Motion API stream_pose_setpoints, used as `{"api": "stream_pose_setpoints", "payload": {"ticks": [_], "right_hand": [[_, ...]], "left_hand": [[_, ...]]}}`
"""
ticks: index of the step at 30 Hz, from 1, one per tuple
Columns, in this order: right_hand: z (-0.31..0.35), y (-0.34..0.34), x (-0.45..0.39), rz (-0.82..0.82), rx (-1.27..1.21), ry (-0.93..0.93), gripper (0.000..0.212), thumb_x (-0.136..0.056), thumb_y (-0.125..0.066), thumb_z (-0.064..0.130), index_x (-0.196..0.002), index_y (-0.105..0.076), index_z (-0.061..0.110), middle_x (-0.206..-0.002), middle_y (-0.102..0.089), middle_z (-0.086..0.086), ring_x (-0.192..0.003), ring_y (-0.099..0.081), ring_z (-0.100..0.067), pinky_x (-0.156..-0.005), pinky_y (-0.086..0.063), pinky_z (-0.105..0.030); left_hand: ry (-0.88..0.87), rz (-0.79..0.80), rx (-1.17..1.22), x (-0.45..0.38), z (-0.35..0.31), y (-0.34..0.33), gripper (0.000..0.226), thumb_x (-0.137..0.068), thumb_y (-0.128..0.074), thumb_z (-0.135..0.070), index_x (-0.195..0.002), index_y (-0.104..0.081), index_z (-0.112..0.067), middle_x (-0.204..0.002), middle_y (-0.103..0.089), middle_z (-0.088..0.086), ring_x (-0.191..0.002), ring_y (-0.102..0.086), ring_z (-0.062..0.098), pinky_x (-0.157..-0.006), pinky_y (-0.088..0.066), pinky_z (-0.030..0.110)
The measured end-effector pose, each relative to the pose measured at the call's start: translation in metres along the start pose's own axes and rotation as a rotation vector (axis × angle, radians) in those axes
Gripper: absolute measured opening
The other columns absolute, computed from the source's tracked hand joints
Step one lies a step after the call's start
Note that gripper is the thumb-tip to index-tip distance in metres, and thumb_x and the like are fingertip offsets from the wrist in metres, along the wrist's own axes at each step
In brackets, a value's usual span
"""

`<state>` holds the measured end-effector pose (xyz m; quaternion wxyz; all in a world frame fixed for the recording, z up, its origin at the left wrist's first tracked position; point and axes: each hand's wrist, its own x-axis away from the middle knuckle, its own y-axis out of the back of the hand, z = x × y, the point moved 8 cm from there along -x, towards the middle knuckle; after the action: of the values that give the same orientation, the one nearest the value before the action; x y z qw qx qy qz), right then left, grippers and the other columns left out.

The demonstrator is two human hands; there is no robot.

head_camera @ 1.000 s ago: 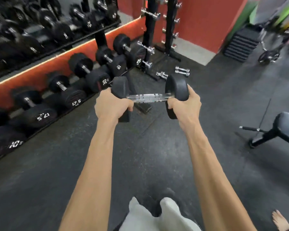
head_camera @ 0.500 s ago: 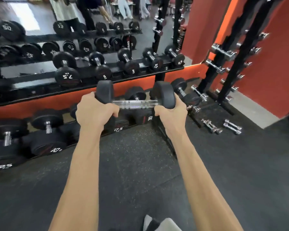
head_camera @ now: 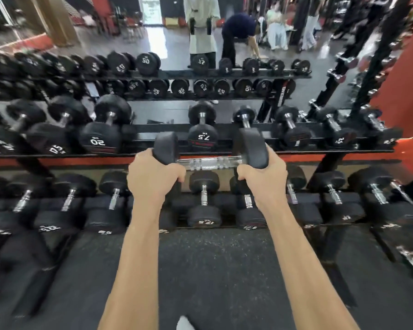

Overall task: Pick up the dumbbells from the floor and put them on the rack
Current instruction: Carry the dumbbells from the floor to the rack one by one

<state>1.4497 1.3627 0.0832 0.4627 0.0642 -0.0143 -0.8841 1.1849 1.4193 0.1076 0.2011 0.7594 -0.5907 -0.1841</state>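
Both arms reach straight forward from the bottom of the view, roughly parallel, forearms bare, wrists level. Between the hands hangs a dumbbell [head_camera: 210, 152] with black heads and a chrome, ringed handle, held sideways so the handle runs from hand to hand.

The left hand [head_camera: 153, 176] wraps the left head from below and behind, knuckles up, fingers curled under the head so their tips are hidden. The right hand [head_camera: 262, 177] grips the right head the same way, thumb side toward the handle, fingers curled beneath. The bare middle of the handle shows between the hands. The dumbbell is in the air, touching neither shelf.

Straight ahead of the hands stands the rack [head_camera: 296, 152], with two black shelves. On the upper shelf, just beyond the handle, sits a dumbbell marked 7.5 [head_camera: 202, 129], with an open stretch of shelf to the left of it. Below the hands, on the lower shelf, lies another marked 7.5 [head_camera: 203, 198]. Behind the rack a mirror [head_camera: 157, 39] shows the room and people, blurred. Under the forearms lies dark speckled floor [head_camera: 212, 270].
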Motion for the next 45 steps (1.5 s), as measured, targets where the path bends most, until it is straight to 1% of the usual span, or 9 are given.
{"api": "stream_pose_setpoints", "payload": {"ticks": [4, 11, 16, 22, 26, 28, 31, 36, 45], "right_hand": [[-0.003, -0.073, -0.024, 0.045, -0.023, -0.034, 0.036, -0.062, -0.071, -0.005, -0.087, -0.067, 0.021, -0.064, -0.06, 0.012, -0.054, -0.049, -0.004, -0.051, -0.045, -0.021], [-0.005, -0.189, -0.079, 0.119, -0.009, -0.062, 0.037, -0.064, -0.07, -0.005, -0.091, -0.07, 0.02, -0.054, -0.058, 0.019, -0.046, -0.05, 0.001, -0.046, -0.042, -0.015], [-0.023, -0.264, -0.124, 0.143, 0.007, -0.089, 0.033, -0.065, -0.072, -0.004, -0.079, -0.063, 0.024, -0.059, -0.058, 0.016, -0.052, -0.051, -0.002, -0.048, -0.042, -0.015], [-0.044, -0.345, -0.176, 0.175, 0.029, -0.099, 0.033, -0.063, -0.072, -0.005, -0.082, -0.065, 0.021, -0.067, -0.06, 0.006, -0.056, -0.051, -0.008, -0.048, -0.042, -0.016], [-0.051, -0.379, -0.202, 0.139, 0.072, -0.159, 0.034, -0.064, -0.072, -0.006, -0.088, -0.068, 0.018, -0.063, -0.061, 0.009, -0.048, -0.054, 0.001, -0.05, -0.044, -0.019], [-0.057, -0.391, -0.211, 0.109, 0.077, -0.202, 0.032, -0.063, -0.071, -0.005, -0.085, -0.068, 0.018, -0.063, -0.061, 0.009, -0.051, -0.052, -0.002, -0.052, -0.045, -0.021], [-0.062, -0.407, -0.222, 0.046, 0.079, -0.246, 0.029, -0.063, -0.071, -0.007, -0.082, -0.068, 0.016, -0.065, -0.061, 0.006, -0.059, -0.051, -0.009, -0.052, -0.047, -0.022], [-0.073, -0.427, -0.231, -0.15, 0.133, -0.307, 0.023, -0.061, -0.072, -0.003, -0.079, -0.066, 0.01, -0.063, -0.058, 0.005, -0.059, -0.047, -0.014, -0.051, -0.043, -0.024], [-0.094, -0.455, -0.225, -0.511, 0.1, -0.441, 0.027, -0.052, -0.07, 0.005, -0.076, -0.068, 0.016, -0.056, -0.057, 0.011, -0.058, -0.048, -0.016, -0.055, -0.042, -0.026]], "left_hand": [[0.011, -0.018, -0.054, -0.061, 0.014, 0.027, 0.027, -0.049, -0.082, -0.016, -0.07, -0.065, -0.017, -0.07, -0.066, 0.0, -0.071, -0.063, 0.024, -0.058, -0.044, 0.027], [0.104, -0.048, -0.057, -0.166, 0.052, 0.058, 0.031, -0.041, -0.079, -0.021, -0.067, -0.064, -0.013, -0.066, -0.063, 0.0, -0.067, -0.061, 0.027, -0.056, -0.043, 0.026], [0.119, -0.038, -0.085, -0.242, 0.074, 0.062, 0.029, -0.051, -0.082, -0.012, -0.065, -0.057, -0.012, -0.059, -0.057, 0.0, -0.056, -0.055, 0.024, -0.053, -0.042, 0.026], [0.119, -0.03, -0.093, -0.335, 0.099, 0.056, 0.046, -0.056, -0.082, -0.008, -0.065, -0.039, -0.025, -0.074, -0.067, 0.007, -0.075, -0.064, 0.03, -0.07, -0.058, 0.039], [0.144, 0.036, -0.096, -0.386, 0.112, 0.048, 0.035, -0.054, -0.083, -0.011, -0.064, -0.051, -0.023, -0.071, -0.065, 0.004, -0.076, -0.065, 0.031, -0.064, -0.056, 0.036], [0.163, 0.084, -0.105, -0.41, 0.118, 0.043, 0.028, -0.049, -0.082, -0.014, -0.067, -0.06, -0.017, -0.071, -0.067, 0.005, -0.073, -0.067, 0.03, -0.057, -0.053, 0.032], [0.156, 0.16, -0.139, -0.449, 0.123, 0.034, 0.044, -0.038, -0.077, -0.026, -0.079, -0.069, -0.01, -0.075, -0.071, 0.006, -0.071, -0.068, 0.028, -0.053, -0.049, 0.028], [0.054, 0.314, -0.199, -0.512, 0.12, 0.011, 0.031, -0.052, -0.084, -0.017, -0.069, -0.058, -0.02, -0.072, -0.061, 0.0, -0.074, -0.06, 0.026, -0.059, -0.045, 0.029], [-0.137, 0.625, -0.339, -0.598, 0.107, -0.045, 0.033, -0.045, -0.08, -0.025, -0.075, -0.069, -0.017, -0.074, -0.069, -0.002, -0.07, -0.064, 0.022, -0.055, -0.045, 0.026]]}}
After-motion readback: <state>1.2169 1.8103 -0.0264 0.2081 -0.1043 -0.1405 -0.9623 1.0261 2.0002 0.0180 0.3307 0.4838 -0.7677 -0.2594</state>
